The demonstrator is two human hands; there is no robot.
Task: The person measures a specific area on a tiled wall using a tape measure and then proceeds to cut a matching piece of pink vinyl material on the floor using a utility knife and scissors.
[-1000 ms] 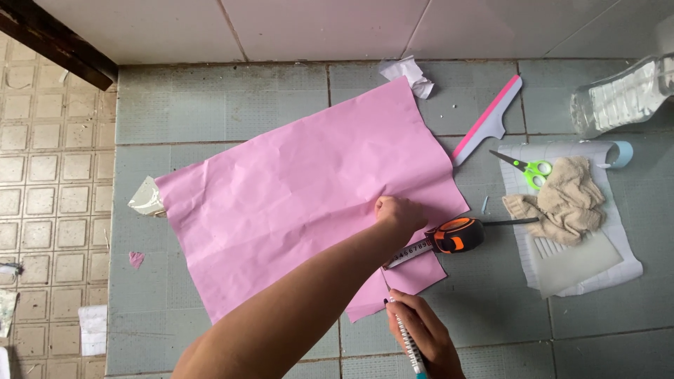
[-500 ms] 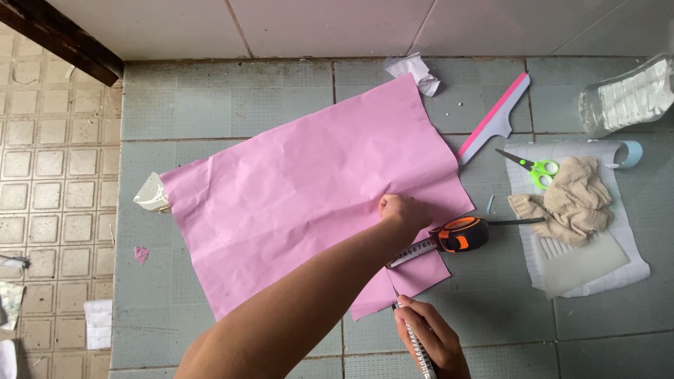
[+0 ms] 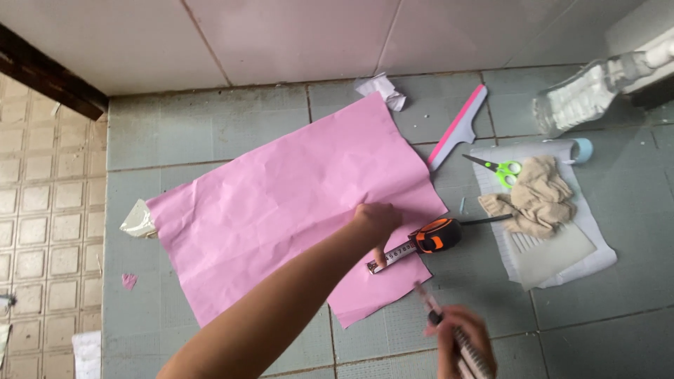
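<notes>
- Closed around a pen (image 3: 441, 316), the right hand (image 3: 465, 344) is blurred at the bottom edge of the view; the pen's tip points up toward the lower right corner of the pink paper (image 3: 281, 210).
- Left hand (image 3: 377, 219) is curled, knuckles and fingertips pressing down on the paper near its right edge; whether it pinches the tape blade as well I cannot tell.
- That pressure seems to keep the creased sheet flat against the grey tiled surface (image 3: 618, 309).
- An orange and black tape measure (image 3: 435, 235) lies just beside the left hand, its blade pulled out across the paper's corner, likely as a guide for marking.
- Green-handled scissors (image 3: 500, 168), a beige rag (image 3: 537, 196) and a pink-edged scraper (image 3: 458, 126) sit to the right, apart from the paper, within reach.
</notes>
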